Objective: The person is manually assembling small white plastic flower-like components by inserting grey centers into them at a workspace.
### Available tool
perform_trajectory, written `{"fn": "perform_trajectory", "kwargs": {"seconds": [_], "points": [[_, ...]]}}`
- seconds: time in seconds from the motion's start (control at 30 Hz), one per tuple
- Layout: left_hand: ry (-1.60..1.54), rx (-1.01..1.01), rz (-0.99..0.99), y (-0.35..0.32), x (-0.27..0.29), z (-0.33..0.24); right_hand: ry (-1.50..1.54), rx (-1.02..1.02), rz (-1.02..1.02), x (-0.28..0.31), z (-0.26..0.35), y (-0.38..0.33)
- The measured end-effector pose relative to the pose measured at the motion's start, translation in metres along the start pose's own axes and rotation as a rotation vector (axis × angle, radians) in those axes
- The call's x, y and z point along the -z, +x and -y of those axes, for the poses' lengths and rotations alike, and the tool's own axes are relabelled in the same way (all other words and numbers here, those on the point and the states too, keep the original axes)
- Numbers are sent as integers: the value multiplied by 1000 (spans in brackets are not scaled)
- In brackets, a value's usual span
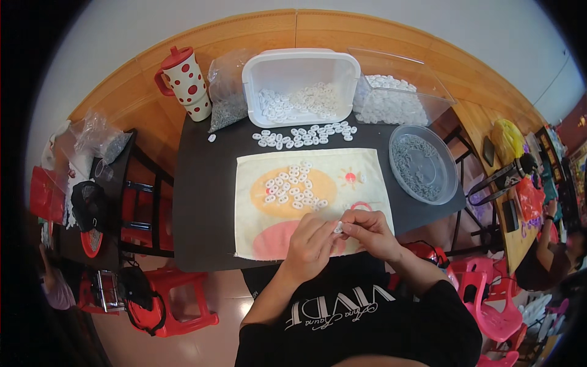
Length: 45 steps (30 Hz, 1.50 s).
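Note:
Above the near edge of a cream cloth [376, 165], my left hand [309, 246] and my right hand [374, 235] meet, fingertips closed together. Between them they pinch a small white plastic piece [338, 227], most of it hidden by the fingers. Just beyond my hands, a loose pile of white oval two-holed plastic pieces [296, 183] lies on the cloth. More such pieces [299, 137] are spread in a band behind the cloth. Right of the cloth stands a round clear tub [452, 177] with many small grey metal parts [411, 160] in it.
At the back of the dark table [205, 202] stand a dotted tumbler [189, 85], a bag of grey parts [229, 107], a tipped white bin [301, 58] with white pieces, and a clear box [440, 92] of white pieces. Red stools [183, 300] flank me; another person [550, 257] sits far right.

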<state>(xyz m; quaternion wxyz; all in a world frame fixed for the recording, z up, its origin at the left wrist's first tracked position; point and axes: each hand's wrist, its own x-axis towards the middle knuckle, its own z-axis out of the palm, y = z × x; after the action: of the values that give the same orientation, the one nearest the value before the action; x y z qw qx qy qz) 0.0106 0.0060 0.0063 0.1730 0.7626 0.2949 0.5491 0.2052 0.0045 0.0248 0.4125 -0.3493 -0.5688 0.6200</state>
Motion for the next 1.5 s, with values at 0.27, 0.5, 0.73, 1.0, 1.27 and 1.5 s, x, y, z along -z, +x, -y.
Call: {"fn": "perform_trajectory", "kwargs": {"seconds": [0.27, 0.5, 0.73, 1.0, 1.27, 1.5], "points": [[20, -2, 100, 0, 1, 0, -61, -32, 59, 0, 3, 0], [68, 5, 66, -4, 1, -1, -27, -19, 60, -3, 2, 1], [-12, 193, -52, 1, -1, -5, -621, 191, -270, 59, 76, 41], [108, 129, 80, -3, -3, 6, -1044, 551, -850, 206, 166, 156], [172, 123, 150, -5, 0, 6, -1404, 540, 3, 85, 27, 159], [154, 117, 142, -4, -3, 6, -1385, 274, -42, 82, -6, 196]]}}
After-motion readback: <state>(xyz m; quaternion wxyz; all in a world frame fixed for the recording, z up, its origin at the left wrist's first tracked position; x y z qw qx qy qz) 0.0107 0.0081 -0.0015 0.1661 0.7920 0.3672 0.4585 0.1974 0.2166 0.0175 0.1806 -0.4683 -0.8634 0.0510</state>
